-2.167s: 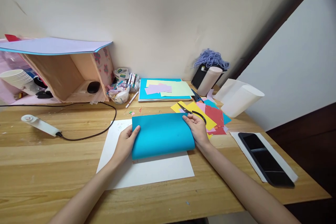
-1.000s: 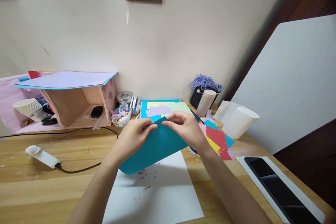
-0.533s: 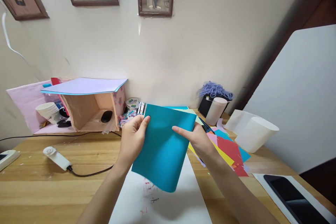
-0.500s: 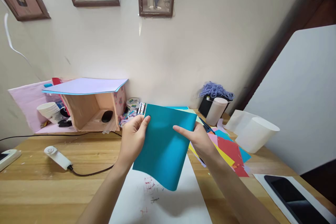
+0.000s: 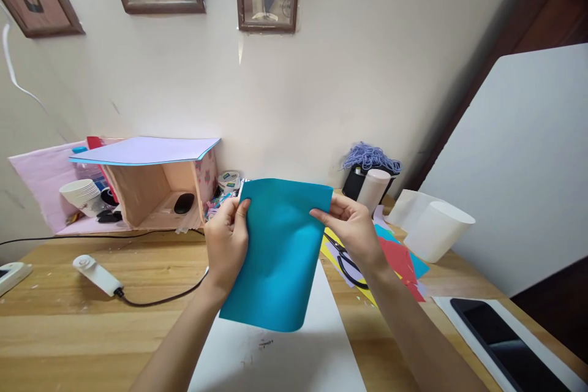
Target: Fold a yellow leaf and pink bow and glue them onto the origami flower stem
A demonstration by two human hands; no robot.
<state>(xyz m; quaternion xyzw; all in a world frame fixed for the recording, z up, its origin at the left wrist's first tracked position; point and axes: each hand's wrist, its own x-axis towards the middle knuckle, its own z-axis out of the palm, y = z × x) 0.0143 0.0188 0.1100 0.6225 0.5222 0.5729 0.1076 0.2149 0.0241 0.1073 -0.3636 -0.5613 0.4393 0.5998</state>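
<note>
A sheet of teal-blue paper (image 5: 278,257) is held up above the table, its lower edge curving slightly. My left hand (image 5: 227,242) pinches its left edge near the top, thumb on the front face. At the upper right edge, my right hand (image 5: 353,226) grips the sheet between thumb and fingers; the fingers behind the paper are partly hidden. Beneath the sheet lies a large white paper (image 5: 294,361) with a few dark and reddish marks. Black-handled scissors (image 5: 346,263) rest on coloured paper just below my right hand.
Red paper (image 5: 399,260) and other coloured pieces lie at right, near a curled white paper (image 5: 438,233). A smartphone (image 5: 500,337) is at front right. A cardboard box (image 5: 158,187) with a computer mouse inside stands at back left. A white corded device (image 5: 98,275) lies at left.
The teal-blue sheet has turned to face me more squarely and looks flatter. My right hand has shifted its hold along the right edge, and the scissors below it are more exposed.
</note>
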